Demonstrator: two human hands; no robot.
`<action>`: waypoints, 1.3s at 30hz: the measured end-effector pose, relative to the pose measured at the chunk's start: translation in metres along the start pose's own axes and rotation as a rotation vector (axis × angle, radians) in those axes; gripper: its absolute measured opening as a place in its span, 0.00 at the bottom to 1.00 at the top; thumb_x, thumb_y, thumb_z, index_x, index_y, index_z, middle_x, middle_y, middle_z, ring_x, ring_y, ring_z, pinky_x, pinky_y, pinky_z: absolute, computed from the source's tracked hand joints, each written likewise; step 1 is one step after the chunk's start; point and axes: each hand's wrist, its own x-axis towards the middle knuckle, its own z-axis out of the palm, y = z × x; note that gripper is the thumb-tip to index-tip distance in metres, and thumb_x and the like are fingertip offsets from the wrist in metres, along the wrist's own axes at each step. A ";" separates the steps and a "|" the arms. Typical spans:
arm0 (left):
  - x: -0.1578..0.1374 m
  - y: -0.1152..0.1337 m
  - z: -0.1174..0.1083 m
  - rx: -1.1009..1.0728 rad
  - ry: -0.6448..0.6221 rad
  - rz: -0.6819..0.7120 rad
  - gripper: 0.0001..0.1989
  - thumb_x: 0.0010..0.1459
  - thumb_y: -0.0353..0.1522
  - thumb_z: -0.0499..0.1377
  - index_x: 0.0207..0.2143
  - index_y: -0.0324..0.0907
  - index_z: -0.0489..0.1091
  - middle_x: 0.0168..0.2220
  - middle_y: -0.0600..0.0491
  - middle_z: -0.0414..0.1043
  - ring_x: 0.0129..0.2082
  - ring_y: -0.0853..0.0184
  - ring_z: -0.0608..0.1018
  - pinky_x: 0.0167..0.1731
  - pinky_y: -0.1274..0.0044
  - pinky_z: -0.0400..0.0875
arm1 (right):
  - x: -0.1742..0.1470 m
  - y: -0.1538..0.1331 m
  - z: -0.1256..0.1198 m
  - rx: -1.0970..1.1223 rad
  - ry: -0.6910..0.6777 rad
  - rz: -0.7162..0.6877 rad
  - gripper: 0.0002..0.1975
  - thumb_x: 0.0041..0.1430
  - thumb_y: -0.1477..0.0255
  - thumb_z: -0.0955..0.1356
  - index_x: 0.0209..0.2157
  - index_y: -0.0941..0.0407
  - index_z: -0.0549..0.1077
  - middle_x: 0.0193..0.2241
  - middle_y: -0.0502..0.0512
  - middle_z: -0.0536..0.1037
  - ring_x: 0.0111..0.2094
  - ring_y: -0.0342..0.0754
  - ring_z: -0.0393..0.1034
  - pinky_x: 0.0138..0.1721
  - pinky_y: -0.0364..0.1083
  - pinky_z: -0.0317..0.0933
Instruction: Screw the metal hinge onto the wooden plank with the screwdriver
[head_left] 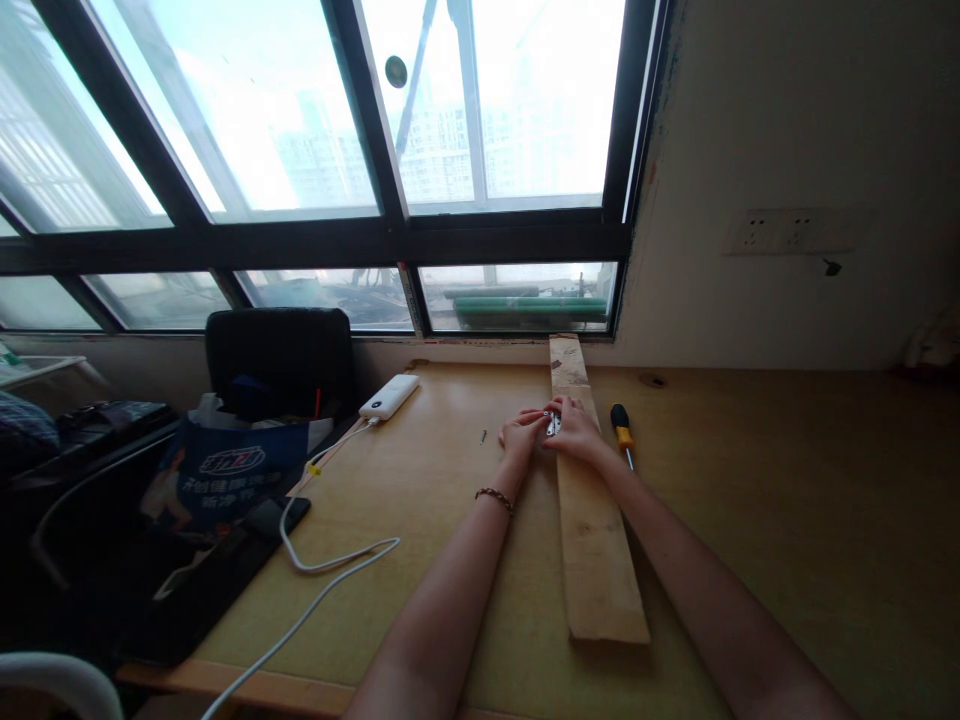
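Note:
A long wooden plank (600,560) lies lengthwise on the table, its far end near the window sill. Over its middle, my left hand (523,432) and my right hand (576,430) meet around a small silver metal hinge (553,424) with holes in it. Both sets of fingers are closed on the hinge from either side, covering part of it. My right hand also rests against the plank. A small screw (483,437) lies to the left of my left hand. Right of the plank is a screwdriver (621,428) with a black and yellow handle.
A white power bank (390,397) with a white cable (337,568) lies along the table's left side. Beyond that edge stand a black chair (279,345) and a blue bag (225,470). The window (510,238) and a wall with sockets (791,232) bound the table (787,520).

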 end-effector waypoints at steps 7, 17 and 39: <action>-0.006 0.008 -0.002 0.331 0.040 0.179 0.05 0.43 0.35 0.62 0.25 0.46 0.76 0.33 0.53 0.75 0.40 0.64 0.72 0.47 0.69 0.60 | 0.001 0.000 -0.001 0.001 0.002 -0.008 0.34 0.29 0.67 0.74 0.43 0.58 0.65 0.44 0.58 0.68 0.47 0.54 0.59 0.48 0.50 0.56; -0.001 0.002 -0.003 0.300 0.031 0.157 0.07 0.44 0.35 0.61 0.27 0.44 0.76 0.32 0.53 0.74 0.34 0.68 0.74 0.40 0.76 0.65 | 0.000 -0.002 -0.003 0.015 0.002 0.010 0.34 0.28 0.67 0.74 0.43 0.57 0.64 0.44 0.57 0.69 0.47 0.53 0.60 0.46 0.50 0.57; -0.002 0.010 -0.002 0.370 -0.005 0.055 0.10 0.43 0.36 0.61 0.29 0.42 0.75 0.25 0.52 0.75 0.27 0.67 0.75 0.30 0.78 0.65 | 0.000 0.000 0.000 0.028 0.006 0.007 0.34 0.29 0.68 0.73 0.43 0.58 0.64 0.46 0.59 0.68 0.48 0.54 0.59 0.48 0.51 0.56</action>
